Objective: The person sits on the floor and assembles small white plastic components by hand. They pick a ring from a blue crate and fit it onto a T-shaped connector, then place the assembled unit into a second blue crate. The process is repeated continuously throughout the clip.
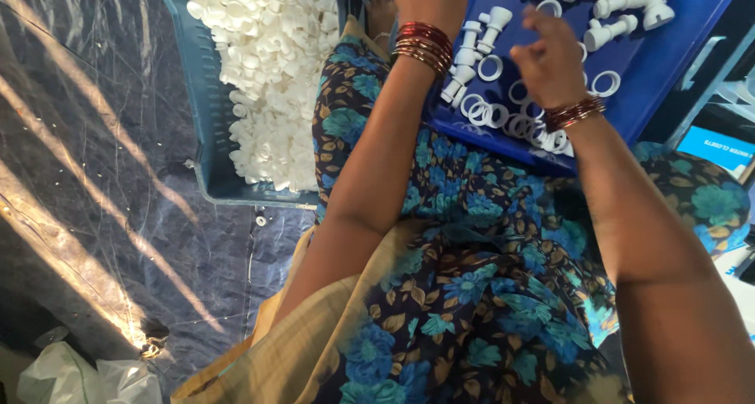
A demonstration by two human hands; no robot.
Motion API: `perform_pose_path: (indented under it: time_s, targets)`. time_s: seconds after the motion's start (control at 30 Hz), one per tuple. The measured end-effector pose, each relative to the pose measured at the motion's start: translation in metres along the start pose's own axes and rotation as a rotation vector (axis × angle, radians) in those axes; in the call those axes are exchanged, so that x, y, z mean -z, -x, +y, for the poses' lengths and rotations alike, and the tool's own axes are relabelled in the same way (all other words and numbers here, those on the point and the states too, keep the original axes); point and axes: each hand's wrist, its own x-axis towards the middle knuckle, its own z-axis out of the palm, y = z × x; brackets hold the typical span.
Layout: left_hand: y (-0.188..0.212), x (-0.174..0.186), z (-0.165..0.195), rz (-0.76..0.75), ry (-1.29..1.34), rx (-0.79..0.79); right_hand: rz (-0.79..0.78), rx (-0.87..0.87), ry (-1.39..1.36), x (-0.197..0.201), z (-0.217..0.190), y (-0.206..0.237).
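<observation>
Below, blue tray [668, 50] on lap, white rings [519, 121] and upright fittings [472, 54] inside. Right hand [550, 62] hovers over rings, fingers curled, contents unclear. Left hand [429, 3] beside fittings, fingers cropped, grip untellable. Teal crate [206, 121] left, white caps [271, 66].

View: head camera, single, worn on your head. Facing: steeply down and forward over your lap. Range: close (forearms fill right half). Frame takes in blue tray [668, 66] ahead, teal crate [206, 137] to left, dark plastic sheet [94, 176] on floor. No second view.
</observation>
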Motion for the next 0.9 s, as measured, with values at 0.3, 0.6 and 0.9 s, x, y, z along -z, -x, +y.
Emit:
perform_pose_path:
  time_s: [0.3,0.6,0.9]
  targets:
    - [0.016,0.018,0.024,-0.393,-0.066,0.308,-0.534,-0.131,0.258,-0.045,-0.014,0.029]
    - [0.02,0.008,0.039,-0.281,0.183,0.163,-0.318,-0.169,0.32,-0.062,-0.005,0.039]
    - [0.027,-0.015,0.033,-0.18,0.317,-0.056,-0.54,-0.254,0.383,-0.081,-0.002,0.035]
